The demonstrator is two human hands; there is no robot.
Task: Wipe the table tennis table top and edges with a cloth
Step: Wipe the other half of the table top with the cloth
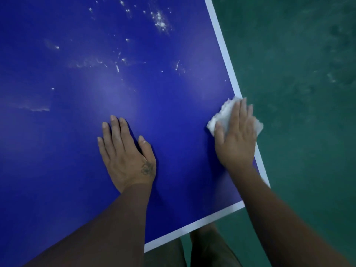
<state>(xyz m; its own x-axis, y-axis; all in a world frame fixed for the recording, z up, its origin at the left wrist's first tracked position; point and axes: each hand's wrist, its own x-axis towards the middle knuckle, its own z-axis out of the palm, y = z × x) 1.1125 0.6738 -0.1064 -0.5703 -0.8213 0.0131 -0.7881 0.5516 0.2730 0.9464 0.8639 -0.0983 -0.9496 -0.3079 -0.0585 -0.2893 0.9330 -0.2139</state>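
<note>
The blue table tennis table [173, 105] fills most of the head view, with a white line [223, 47] along its right edge and another along the near edge. My right hand [236, 137] lies flat on a white cloth [221, 117] and presses it onto the table at the right edge, with part of the cloth hanging past the edge. My left hand [126, 153] rests flat on the blue top, fingers straight, holding nothing. White dust specks and smears [159, 20] lie on the far part of the top.
A green floor [300, 93] lies beyond the table's right and near edges. My legs [202, 249] stand by the near corner of the table.
</note>
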